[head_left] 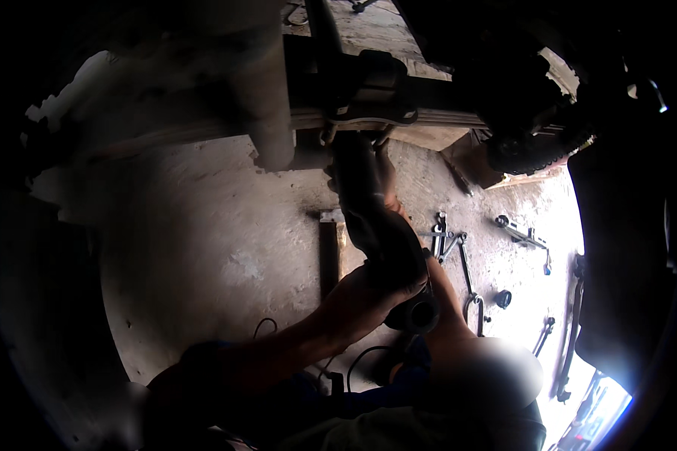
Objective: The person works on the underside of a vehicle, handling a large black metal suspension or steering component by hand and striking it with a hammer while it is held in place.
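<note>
A thick, dark, bent metal part (pixel 365 192) runs down from under a leaf spring (pixel 447 119), its outline dim. A round, hollow end (pixel 421 313) shows at its lower end. My left hand (pixel 376 289) comes in from the lower left and is closed around the lower bend. Behind and to the right of the part, my right hand (pixel 388 180) holds against its upper length; the part hides some of its fingers. Above the upper end sits a dark clamp plate (pixel 372 115) on the spring.
A thick pale cylinder (pixel 267 113) hangs at the upper left. Several wrenches (pixel 470 278), a ratchet-like tool (pixel 523 234) and a round black piece (pixel 503 299) lie on the concrete floor at right. A wooden block (pixel 340 252) stands beneath the part, a box (pixel 496 169) farther back.
</note>
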